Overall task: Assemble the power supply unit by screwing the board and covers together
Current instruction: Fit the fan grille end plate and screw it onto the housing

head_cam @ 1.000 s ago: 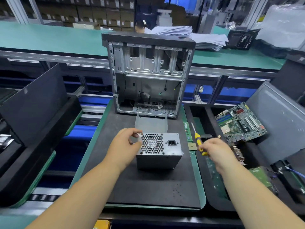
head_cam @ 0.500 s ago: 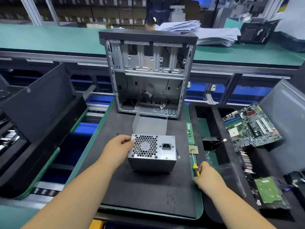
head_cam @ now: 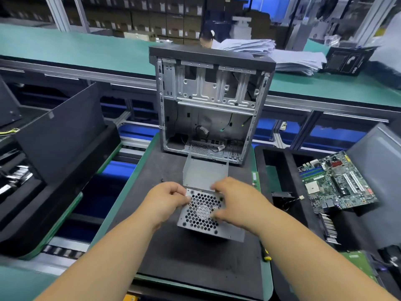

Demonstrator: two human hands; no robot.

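Power supply unit, grey metal box with honeycomb fan grille (head_cam: 201,211), sits tilted on black foam mat (head_cam: 195,268), in front of open grey computer case (head_cam: 211,105). Left hand (head_cam: 165,203) grips unit's left edge, fingers curled. Right hand (head_cam: 236,203) grips right side, fingers over top edge, thumb on grille. Yellow-handled screwdriver (head_cam: 265,255) lies at mat's right edge, partly hidden by right forearm. Green motherboard (head_cam: 336,181) rests in tray to right.

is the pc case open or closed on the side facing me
Open. The computer case stands upright with no side panel facing the camera: its bare metal drive bays, loose cables and rear wall show straight through.
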